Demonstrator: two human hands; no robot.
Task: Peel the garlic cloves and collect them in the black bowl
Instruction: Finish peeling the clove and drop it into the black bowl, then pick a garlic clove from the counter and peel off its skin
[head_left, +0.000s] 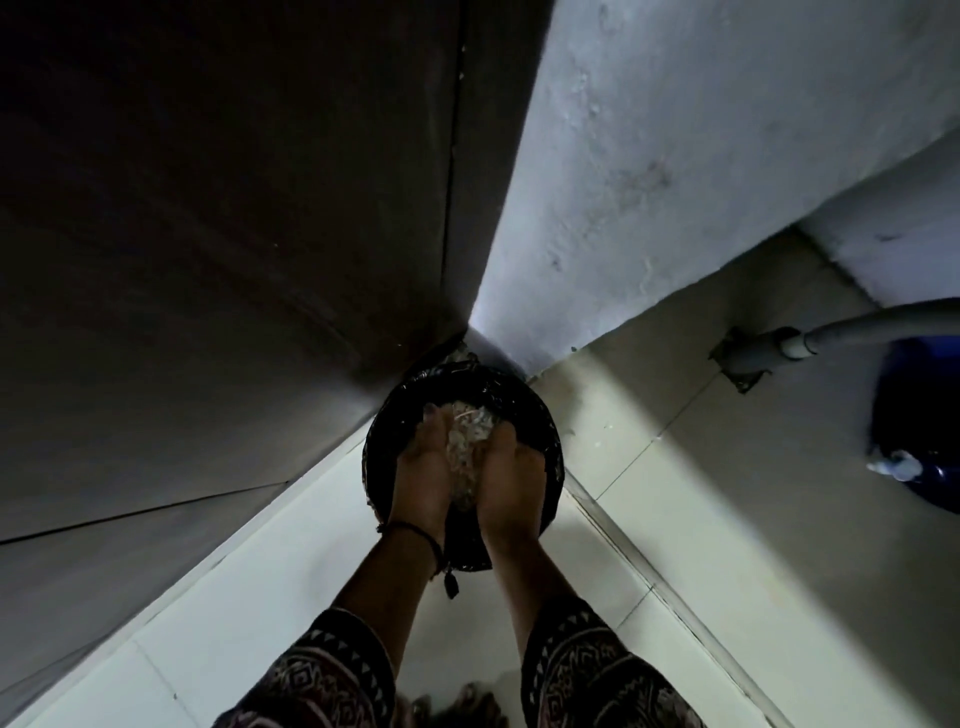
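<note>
Nearest the camera, well short of the black round container (551, 431), bare toes (460, 701) and two patterned sleeves (322, 670) show over the pale tiled floor (249, 597). A black thread (415, 535) circles the left wrist, just on the container's near side. Both hands are over the container's mouth: the left hand (421, 462) and right hand (511, 467) are pressed side by side as one scoop. Their fingers curl up round a pale papery heap (465, 447) lying in the trough between the palms. It is too blurred to tell whether cloves are mixed in; it reads as flaky garlic skin. Judgement: very light, dry and crumbly, apt to drift or cling to the palms. It is best carried cupped from underneath with the hands edge to edge, not pinched. The heap's long axis runs from the person's side toward the container's far rim, along the seam of the palms. No single clove resolves, so tip direction cannot be told. The container is round, mouth up, with no long axis. Its glossy crinkled lining looks like a bag, so it may be a bin rather than the bowl. It stands on the floor, tucked into a corner. Beyond it a dark panel (208, 208) on its left meets a pale wall (649, 156) on its right. Far to its right are a grey pipe (857, 327) and a blue drum (914, 415).
</note>
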